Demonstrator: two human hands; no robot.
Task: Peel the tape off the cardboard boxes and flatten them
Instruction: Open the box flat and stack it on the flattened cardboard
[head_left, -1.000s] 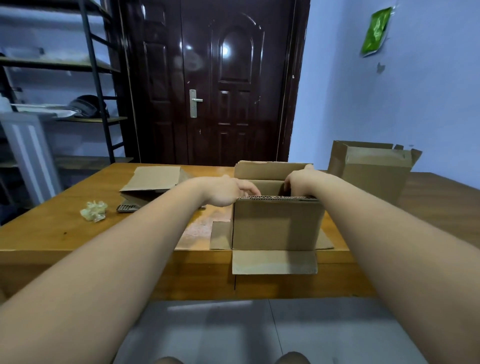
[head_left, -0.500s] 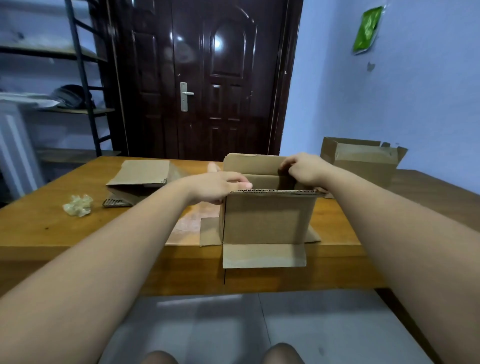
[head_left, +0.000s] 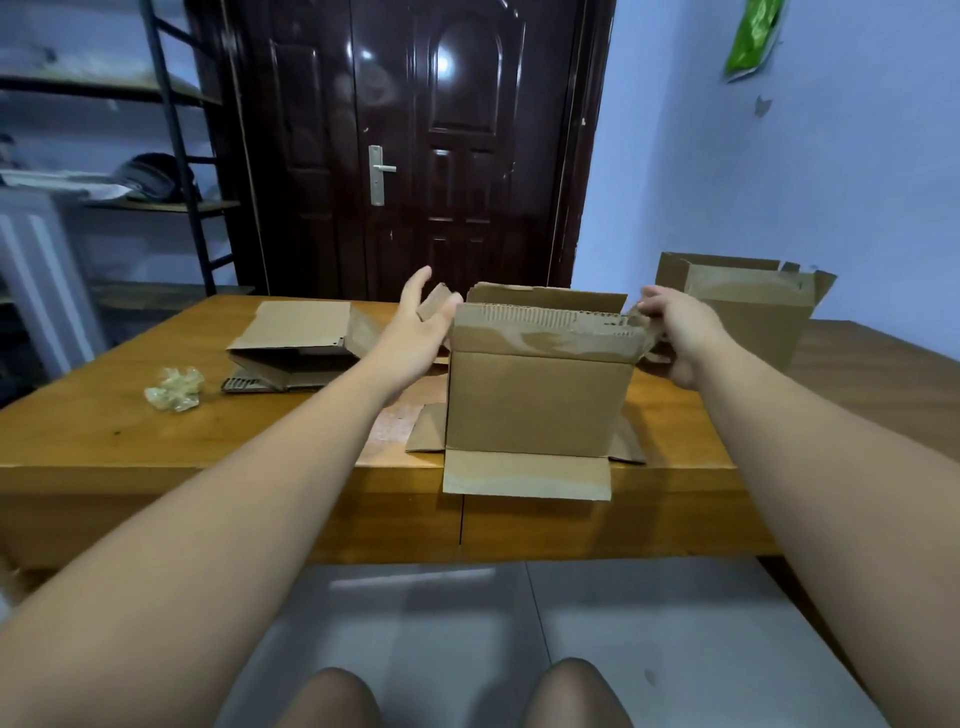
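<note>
Two bare knees (head_left: 332, 696) showed at the lower edge, above a floor (head_left: 467, 623) of smooth grey tiles. Beyond them ran the front edge of a glossy wooden table (head_left: 156, 447). On it, near that edge, stood the central cardboard box (head_left: 535, 400), upright and open at the top, its corrugated rim torn and its lower flap (head_left: 524, 475) hanging over the table edge. Both forearms reached forward on either side of it. The left hand (head_left: 415, 327) was spread wide, thumb raised, fingers straight, with its fingertips at the box's upper left corner. The right hand (head_left: 680, 332) had its fingers curled round the upper right corner of the box, gripping the cardboard there.

To the left lay a crumpled, translucent wad of tape (head_left: 174, 388), and behind it a flattened box (head_left: 296, 338). At the right rear stood a second open box (head_left: 748, 312), partly hidden by the right hand. Farther off were a dark, glossy panelled door (head_left: 415, 145), a black metal shelving rack (head_left: 176, 156) and a green packet (head_left: 753, 36) on the pale wall (head_left: 831, 182).
</note>
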